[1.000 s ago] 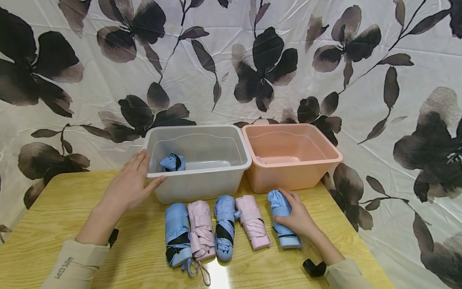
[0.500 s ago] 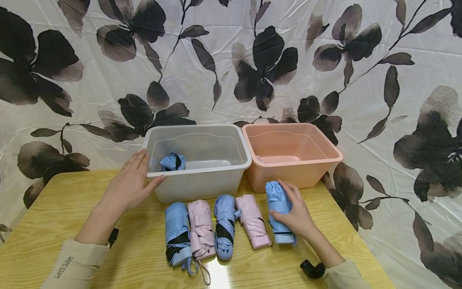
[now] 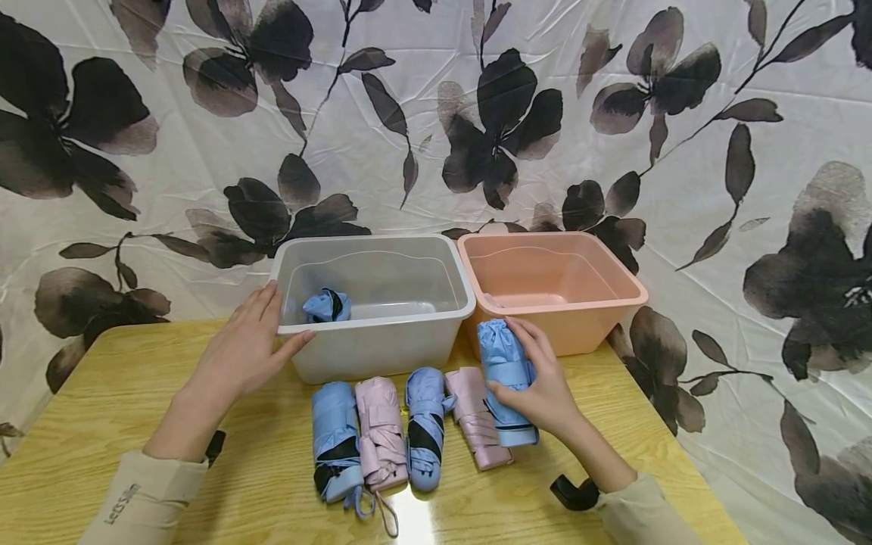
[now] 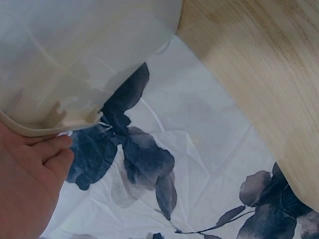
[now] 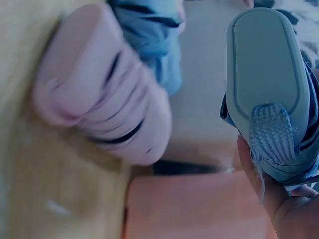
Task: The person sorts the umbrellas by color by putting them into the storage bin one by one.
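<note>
In the head view my right hand point(image 3: 541, 382) grips a folded blue umbrella point(image 3: 506, 363) around its middle, held above the table before the peach bin. The right wrist view shows this umbrella's flat handle end point(image 5: 266, 59) with a woven strap point(image 5: 271, 132). It partly covers a folded pink umbrella point(image 3: 473, 424) below. My left hand point(image 3: 238, 341) rests on the left front corner of the grey bin point(image 3: 375, 352), fingers along the side and thumb at the front rim. In the left wrist view, fingertips point(image 4: 57, 149) touch the outside, beneath the rim.
Left of the held umbrella, a blue umbrella point(image 3: 425, 431), a pink one point(image 3: 381, 435) and another blue one point(image 3: 336, 446) lie in a row. Inside the grey bin is a blue bundle point(image 3: 327, 305). The peach bin point(image 3: 552, 329) adjoins it; floral cloth point(image 3: 436, 113) hangs behind.
My right hand has lifted the blue umbrella and carried it left and toward the bins, over the right-hand pink umbrella. The left hand has stayed on the grey bin.
</note>
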{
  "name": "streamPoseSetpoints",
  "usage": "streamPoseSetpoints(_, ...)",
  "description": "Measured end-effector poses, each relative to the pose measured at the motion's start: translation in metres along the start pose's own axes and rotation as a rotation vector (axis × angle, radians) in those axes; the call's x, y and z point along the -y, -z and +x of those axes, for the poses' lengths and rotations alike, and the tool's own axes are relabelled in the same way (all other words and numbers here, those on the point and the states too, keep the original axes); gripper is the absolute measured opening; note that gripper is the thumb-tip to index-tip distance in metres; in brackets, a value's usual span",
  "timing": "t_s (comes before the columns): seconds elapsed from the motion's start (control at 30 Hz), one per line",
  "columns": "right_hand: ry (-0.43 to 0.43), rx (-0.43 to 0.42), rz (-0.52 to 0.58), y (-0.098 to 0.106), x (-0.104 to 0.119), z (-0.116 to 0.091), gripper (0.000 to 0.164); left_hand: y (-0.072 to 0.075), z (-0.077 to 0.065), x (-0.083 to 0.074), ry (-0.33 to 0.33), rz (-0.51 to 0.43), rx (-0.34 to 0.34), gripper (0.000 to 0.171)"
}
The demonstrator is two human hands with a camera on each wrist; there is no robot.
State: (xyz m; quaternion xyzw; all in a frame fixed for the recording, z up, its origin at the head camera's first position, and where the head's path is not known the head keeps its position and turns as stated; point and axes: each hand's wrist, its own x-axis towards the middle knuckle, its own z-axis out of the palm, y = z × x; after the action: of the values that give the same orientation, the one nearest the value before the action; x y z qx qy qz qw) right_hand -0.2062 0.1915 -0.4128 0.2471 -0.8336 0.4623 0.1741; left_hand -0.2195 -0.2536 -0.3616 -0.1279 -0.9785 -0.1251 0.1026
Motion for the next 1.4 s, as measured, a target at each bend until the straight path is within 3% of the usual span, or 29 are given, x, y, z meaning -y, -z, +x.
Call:
streamPoseSetpoints(0.5,0.128,-0.001,0.095,-0.018,0.045,0.067,0.095,0.001,-0.001,0.003,0.014,0.000,0.001,0.098)
streamPoseSetpoints(0.77,0.117,0.006,0.216,-0.029,0.062,0.104,0.096,0.003,0.000,0.000,0.016,0.002,0.004,0.098)
streamPoseSetpoints(1.03,0.013,-0.016,0.328,-0.047,0.076,0.145,0.096,0.002,0.000,0.001,0.017,0.007,0.010,0.098)
streamPoseSetpoints(1.4,-0.184,-0.057,0.267,-0.084,0.063,0.197,0.096,0.001,-0.001,0.000,0.025,0.013,0.019,0.098)
